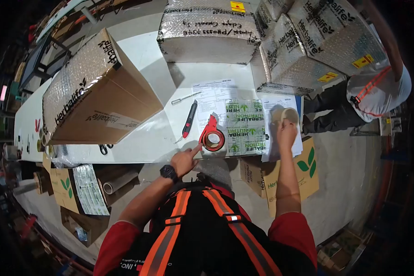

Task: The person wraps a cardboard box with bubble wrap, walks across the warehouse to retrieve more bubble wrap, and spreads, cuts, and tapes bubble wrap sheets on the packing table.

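My right hand [287, 134] grips a roll of tape [290, 113], cream-coloured, above printed papers [274, 104] at the table's right side. My left hand [184, 162] is at the table's front edge, forefinger stretched toward a red tape dispenser [211, 139] and seeming to touch its near side. It holds nothing that I can see. A black and red box cutter [189, 120] lies just left of the dispenser. Between the dispenser and my right hand, strips of green-and-black printed wrap or tape [246, 128] cover a flat area over the table.
A large wrapped box [103, 92] stands at left, another [209, 48] at the back, and several more [290, 50] at back right. A pen-like tool [186, 98] and scissors [106, 148] lie on the white table [168, 147]. A person [377, 92] stands at right. Cartons [303, 179] are below.
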`<state>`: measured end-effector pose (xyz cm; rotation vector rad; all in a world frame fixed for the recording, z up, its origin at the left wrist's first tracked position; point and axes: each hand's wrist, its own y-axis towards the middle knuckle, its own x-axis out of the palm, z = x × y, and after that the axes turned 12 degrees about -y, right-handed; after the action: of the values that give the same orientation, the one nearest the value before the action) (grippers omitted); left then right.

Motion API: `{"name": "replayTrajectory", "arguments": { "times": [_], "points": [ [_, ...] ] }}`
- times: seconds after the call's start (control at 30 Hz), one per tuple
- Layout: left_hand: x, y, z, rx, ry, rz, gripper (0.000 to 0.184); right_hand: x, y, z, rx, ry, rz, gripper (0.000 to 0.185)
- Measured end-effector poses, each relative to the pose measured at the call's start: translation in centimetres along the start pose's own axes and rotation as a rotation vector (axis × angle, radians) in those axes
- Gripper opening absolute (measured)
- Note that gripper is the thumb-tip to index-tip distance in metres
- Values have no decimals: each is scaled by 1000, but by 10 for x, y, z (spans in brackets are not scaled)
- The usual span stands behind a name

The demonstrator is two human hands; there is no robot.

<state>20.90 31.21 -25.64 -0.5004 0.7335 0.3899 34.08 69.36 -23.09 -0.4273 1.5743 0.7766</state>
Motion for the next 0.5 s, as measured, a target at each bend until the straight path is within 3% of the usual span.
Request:
{"name": "replayTrajectory", "arguments": {
  "times": [0.13, 0.2, 0.27, 0.3, 0.37, 0.43, 0.47, 0.5],
  "points": [
    [1, 23, 13, -7, -73, 54, 62, 20, -10, -34, -155, 29, -3, 19],
    [3, 25, 21, -43, -130, 111, 63, 23, -12, -48, -130, 3, -26, 21],
    [-1, 27, 29, 14, -74, 52, 61, 3, -12, -78, -181, -35, 415, 22],
    [3, 29, 31, -1, 7, 22, 50, 11, -16, -85, -171, 182, 308, 23],
    [17, 36, 19, -26, 12, 5, 42, 34, -32, -103, -160, 599, -115, 22],
    [5, 33, 18, -14, 27, 56, 22, 57, -46, -126, -222, 665, -291, 20],
    [2, 25, 12, -12, 36, 51, 22, 60, -51, -137, -214, 672, -288, 20],
    [-2, 15, 0, -48, 44, 74, 21, 65, -52, -150, -165, 588, -449, 25]
  ]
}}
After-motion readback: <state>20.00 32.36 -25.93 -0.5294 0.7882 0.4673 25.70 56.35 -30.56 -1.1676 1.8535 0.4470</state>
